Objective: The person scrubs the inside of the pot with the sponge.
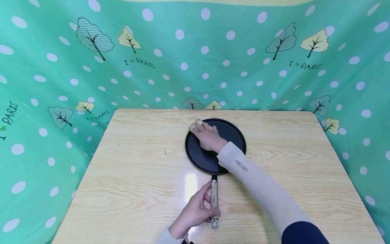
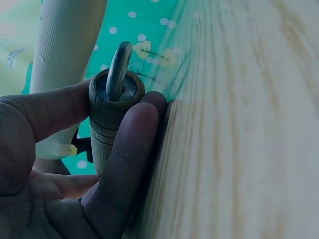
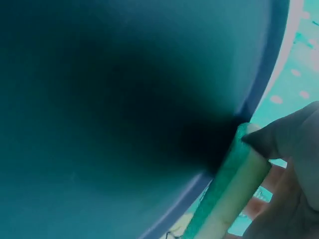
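Note:
A flat round black frying pan (image 1: 199, 157) lies on the table with its wooden handle (image 1: 214, 193) toward me. My left hand (image 1: 195, 211) pinches the handle near its end, between thumb and fingers; the metal hanging ring (image 2: 118, 69) sticks out past the grip in the left wrist view. At the pan's far left rim, my right hand (image 1: 208, 137) holds a sponge (image 1: 195, 124). In the right wrist view the sponge (image 3: 229, 189) shows a green scouring layer against the rim and a pale yellow layer under the thumb.
The light wooden table (image 1: 137, 176) extends on both sides of the pan. A green dotted cloth (image 1: 170, 67) with printed trees hangs behind it and along its sides. My right forearm in a pale sleeve (image 1: 262, 186) crosses over the pan's right edge.

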Demonstrator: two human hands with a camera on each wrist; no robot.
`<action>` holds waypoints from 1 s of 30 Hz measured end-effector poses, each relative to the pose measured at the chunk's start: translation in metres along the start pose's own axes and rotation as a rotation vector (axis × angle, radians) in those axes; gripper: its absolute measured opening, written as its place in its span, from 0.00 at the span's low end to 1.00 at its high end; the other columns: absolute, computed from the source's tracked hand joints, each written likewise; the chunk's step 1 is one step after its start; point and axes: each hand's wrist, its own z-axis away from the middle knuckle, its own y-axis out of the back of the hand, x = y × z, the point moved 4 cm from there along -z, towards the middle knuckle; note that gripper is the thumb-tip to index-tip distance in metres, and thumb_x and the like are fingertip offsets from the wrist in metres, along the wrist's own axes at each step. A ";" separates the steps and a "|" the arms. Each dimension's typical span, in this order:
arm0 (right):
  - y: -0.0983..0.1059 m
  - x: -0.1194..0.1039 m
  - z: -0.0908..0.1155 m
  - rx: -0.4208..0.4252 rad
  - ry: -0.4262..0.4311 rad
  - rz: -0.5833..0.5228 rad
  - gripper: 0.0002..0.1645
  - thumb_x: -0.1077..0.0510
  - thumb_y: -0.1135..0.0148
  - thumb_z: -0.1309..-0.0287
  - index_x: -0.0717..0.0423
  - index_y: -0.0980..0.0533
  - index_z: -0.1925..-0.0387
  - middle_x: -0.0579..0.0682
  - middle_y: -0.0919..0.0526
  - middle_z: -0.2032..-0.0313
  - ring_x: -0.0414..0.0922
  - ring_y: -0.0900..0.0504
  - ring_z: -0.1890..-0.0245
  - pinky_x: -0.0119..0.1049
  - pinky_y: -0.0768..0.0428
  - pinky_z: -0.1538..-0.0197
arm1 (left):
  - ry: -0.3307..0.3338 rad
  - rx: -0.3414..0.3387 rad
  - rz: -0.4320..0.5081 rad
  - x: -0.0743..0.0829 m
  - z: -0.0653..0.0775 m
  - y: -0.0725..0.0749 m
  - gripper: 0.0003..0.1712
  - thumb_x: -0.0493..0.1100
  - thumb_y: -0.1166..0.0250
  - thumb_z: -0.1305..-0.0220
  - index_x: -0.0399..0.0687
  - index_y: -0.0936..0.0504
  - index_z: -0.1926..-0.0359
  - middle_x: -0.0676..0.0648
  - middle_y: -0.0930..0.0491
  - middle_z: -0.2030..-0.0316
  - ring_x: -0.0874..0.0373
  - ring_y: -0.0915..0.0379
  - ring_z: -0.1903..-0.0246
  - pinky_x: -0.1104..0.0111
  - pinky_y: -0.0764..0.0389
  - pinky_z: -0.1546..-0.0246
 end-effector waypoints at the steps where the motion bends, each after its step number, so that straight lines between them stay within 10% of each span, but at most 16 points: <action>1: 0.000 0.003 0.000 0.008 -0.008 0.038 0.36 0.64 0.51 0.21 0.47 0.42 0.17 0.52 0.51 0.16 0.59 0.53 0.18 0.71 0.36 0.28 | 0.002 -0.001 0.002 0.000 0.000 0.000 0.56 0.32 0.25 0.39 0.42 0.47 0.17 0.42 0.26 0.59 0.59 0.22 0.81 0.63 0.09 0.78; 30: 0.003 0.075 0.031 0.042 -0.149 0.233 0.32 0.66 0.54 0.19 0.56 0.41 0.18 0.58 0.51 0.17 0.62 0.51 0.19 0.73 0.39 0.31 | 0.014 0.004 -0.012 0.000 0.000 0.000 0.56 0.32 0.25 0.38 0.41 0.47 0.17 0.42 0.27 0.58 0.59 0.24 0.82 0.62 0.09 0.78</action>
